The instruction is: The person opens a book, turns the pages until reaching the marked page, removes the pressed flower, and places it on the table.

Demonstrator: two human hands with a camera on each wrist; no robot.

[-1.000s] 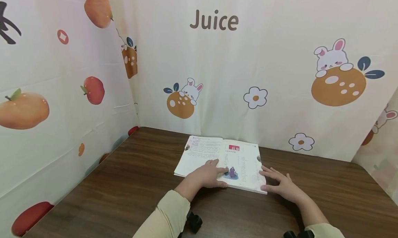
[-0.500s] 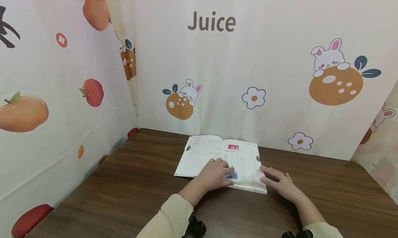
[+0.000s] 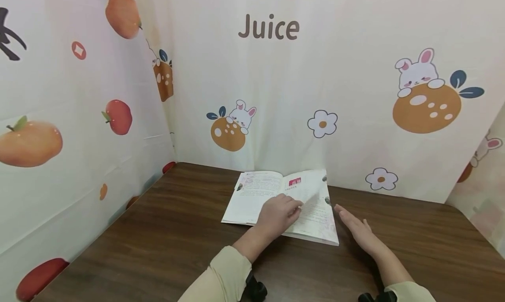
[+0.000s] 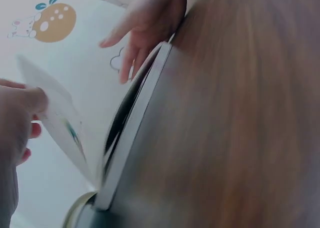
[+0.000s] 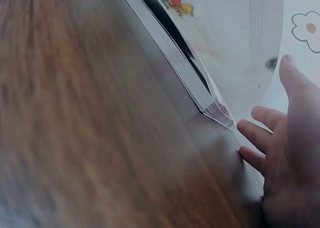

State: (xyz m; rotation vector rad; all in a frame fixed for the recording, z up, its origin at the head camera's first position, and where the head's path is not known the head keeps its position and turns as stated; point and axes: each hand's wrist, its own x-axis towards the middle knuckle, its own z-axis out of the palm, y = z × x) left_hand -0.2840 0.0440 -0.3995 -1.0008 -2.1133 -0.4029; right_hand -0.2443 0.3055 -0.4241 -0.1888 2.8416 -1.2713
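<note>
An open book (image 3: 252, 197) lies on the brown wooden table, printed text on both sides. My left hand (image 3: 277, 214) is over its middle and pinches one page (image 3: 311, 186), which is lifted and bent up from the right side. In the left wrist view the thumb and fingers of the left hand (image 4: 20, 112) hold that raised page (image 4: 62, 123) by its edge. My right hand (image 3: 360, 234) is beside the book's right edge, fingers extended. The right wrist view shows the fingertips of this hand (image 5: 290, 138) close by the corner of the book (image 5: 200, 82).
The table (image 3: 150, 232) runs up to a pale curtain (image 3: 284, 83) printed with rabbits, oranges and the word Juice. Another printed curtain (image 3: 79, 83) borders the left side. A black wrist strap (image 3: 255, 289) sits at the left sleeve.
My left hand has moved right across the book, closed on a page and lifted it, uncovering the text page beneath. My right hand has come slightly away from the book's right edge.
</note>
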